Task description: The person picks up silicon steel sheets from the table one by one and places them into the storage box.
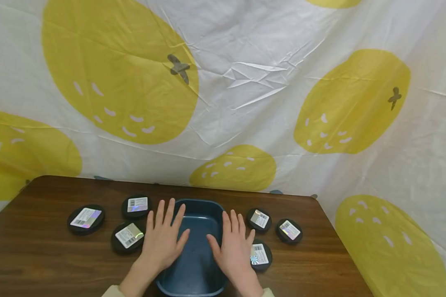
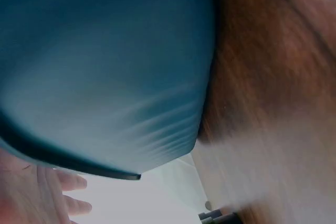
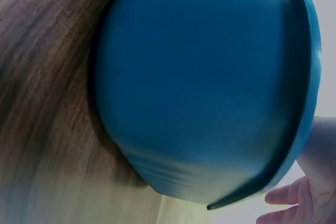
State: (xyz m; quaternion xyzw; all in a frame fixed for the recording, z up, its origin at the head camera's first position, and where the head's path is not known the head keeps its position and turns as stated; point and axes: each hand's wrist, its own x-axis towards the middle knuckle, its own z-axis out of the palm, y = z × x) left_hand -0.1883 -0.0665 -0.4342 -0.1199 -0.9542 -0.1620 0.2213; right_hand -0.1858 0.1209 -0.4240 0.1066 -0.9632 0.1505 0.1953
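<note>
A: Where is the dark blue rectangular plastic tub point(image 1: 202, 214)?

B: On the brown wooden table point(image 1: 41, 255), at its near edge. The left hand point(image 1: 163, 239) lies over the tub's left rim, the right hand point(image 1: 235, 245) over its right rim, both with fingers straight and spread, gripping nothing.

A: And around the tub?

B: Three black round discs with white labels point(image 1: 128, 236) lie left of it, three smaller black round labelled discs point(image 1: 259, 218) right of it. The wrist views show only the tub's blue wall against the wood.

A white curtain point(image 1: 245, 82) printed with big yellow fruit hangs behind the far edge of the dark wooden bench point(image 1: 41, 255), crumpled near the middle.
</note>
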